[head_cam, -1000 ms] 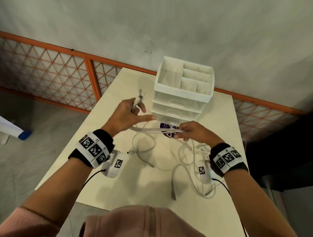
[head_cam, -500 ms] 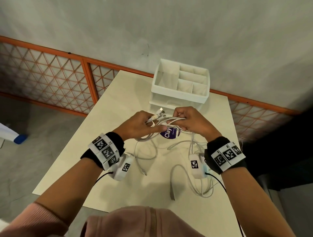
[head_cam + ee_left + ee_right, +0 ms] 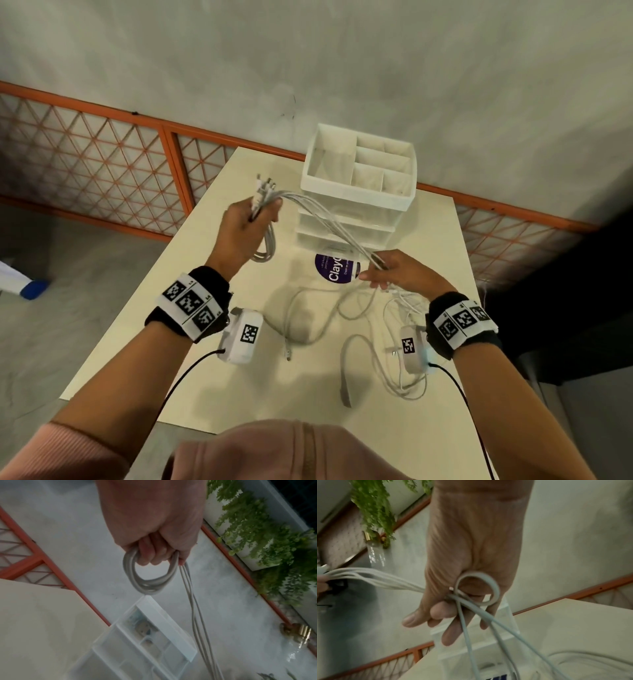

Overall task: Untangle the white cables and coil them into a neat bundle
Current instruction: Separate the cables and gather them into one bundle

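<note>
The left hand (image 3: pixel 245 228) is gripping coiled white cables (image 3: pixel 322 219) at frame centre; the right hand (image 3: pixel 394 274) is pinching their strands lower right, above the counter (image 3: pixel 239 394).

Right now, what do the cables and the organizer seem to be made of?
Cables: probably rubbery plastic sheathing, matte white; they bend into smooth loops in the left hand and sag toward the right hand.
Organizer: likely rigid plastic, white on top with see-through drawers, straight thin walls.

We see a cream rectangular table (image 3: pixel 212 363) carrying a white plastic drawer organiser (image 3: pixel 359 192); purple round sticker (image 3: pixel 334 274) and loose white cables (image 3: pixel 383 349) lie before it.
</note>
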Tool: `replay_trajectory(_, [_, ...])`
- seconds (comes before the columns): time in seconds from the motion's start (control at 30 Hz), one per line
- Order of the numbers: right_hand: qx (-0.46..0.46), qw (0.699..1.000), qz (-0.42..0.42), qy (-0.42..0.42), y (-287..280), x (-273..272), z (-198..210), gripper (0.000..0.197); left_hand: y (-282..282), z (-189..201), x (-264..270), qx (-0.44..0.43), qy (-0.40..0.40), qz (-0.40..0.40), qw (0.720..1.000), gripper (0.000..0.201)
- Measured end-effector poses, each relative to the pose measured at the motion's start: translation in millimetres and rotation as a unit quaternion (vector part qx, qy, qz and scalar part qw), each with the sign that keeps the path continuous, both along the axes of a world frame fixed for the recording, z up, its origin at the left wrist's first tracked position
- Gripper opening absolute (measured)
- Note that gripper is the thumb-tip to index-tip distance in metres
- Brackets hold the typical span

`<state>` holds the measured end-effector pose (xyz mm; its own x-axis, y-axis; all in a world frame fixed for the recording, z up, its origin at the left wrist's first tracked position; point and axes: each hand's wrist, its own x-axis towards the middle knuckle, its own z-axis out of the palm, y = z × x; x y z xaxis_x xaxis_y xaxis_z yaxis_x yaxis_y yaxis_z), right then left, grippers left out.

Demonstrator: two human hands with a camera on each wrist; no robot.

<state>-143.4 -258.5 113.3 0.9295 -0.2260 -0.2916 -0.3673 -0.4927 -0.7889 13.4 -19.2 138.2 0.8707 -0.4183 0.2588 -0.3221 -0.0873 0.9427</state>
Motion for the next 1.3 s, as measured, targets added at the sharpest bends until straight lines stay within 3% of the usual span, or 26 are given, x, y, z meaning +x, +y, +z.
replay_trajectory(0.17, [0.012,0.999,-0.012,-0.029,-15.0,-11.9,7.2,0.015,10.8,-33.5,16.9,0.079,0.06,0.082,0.992,0.033])
replay_trajectory(0.27, [0.018,0.998,-0.029,-0.045,-17.6,-14.9,15.6,0.023,18.8,-53.2,17.0,0.218,0.123,0.046,0.967,0.021])
replay_trajectory(0.3, [0.008,0.999,-0.034,-0.039,-17.4,-14.7,18.0,0.03,20.2,-56.8,13.4,0.256,0.133,0.023,0.957,0.027])
replay_trajectory(0.37, [-0.043,0.999,-0.021,-0.007,-14.0,-11.7,23.9,0.037,19.8,-58.2,5.4,0.26,0.113,0.0,0.959,0.043])
replay_trajectory(0.43, [-0.103,0.994,0.009,0.036,-7.0,-6.0,28.6,0.036,14.4,-49.8,-6.0,0.205,0.059,-0.006,0.977,0.05])
replay_trajectory(0.53, [-0.13,0.989,0.048,0.059,10.7,4.9,34.2,0.033,-3.7,-28.6,-25.4,0.108,0.028,-0.142,0.984,0.054])
replay_trajectory(0.63, [-0.116,0.989,0.089,0.03,29.6,15.9,42.7,0.03,-26.9,-15.6,-42.9,0.14,0.028,-0.289,0.947,0.045])
replay_trajectory(0.7, [-0.105,0.99,0.096,-0.001,34.4,20.1,50.5,0.027,-34.1,-14.7,-51.9,0.157,0.065,-0.334,0.927,0.023])
replay_trajectory(0.73, [-0.106,0.99,0.093,-0.009,34.2,20.9,53.6,0.028,-35.6,-15.7,-54.6,0.155,0.085,-0.345,0.922,0.021])
replay_trajectory(0.8, [-0.08,0.994,0.079,-0.013,30.3,17.5,56.9,0.033,-36.4,-14.3,-58.3,0.148,0.087,-0.341,0.924,0.028])
replay_trajectory(0.9, [0.029,0.997,0.051,-0.042,19.5,5.2,48.5,0.025,-37.4,-8.1,-52.8,0.118,0.048,-0.286,0.95,0.035])
replay_trajectory(1.03, [0.082,0.987,-0.06,-0.126,2.3,-13.2,31.1,0.026,-32.8,-3.0,-32.3,0.08,0.054,-0.192,0.977,0.039])
replay_trajectory(1.3, [0.054,0.988,-0.072,-0.122,14.8,-0.7,23.6,0.029,-29.3,11.7,-24.4,0.071,0.053,-0.198,0.976,0.043])
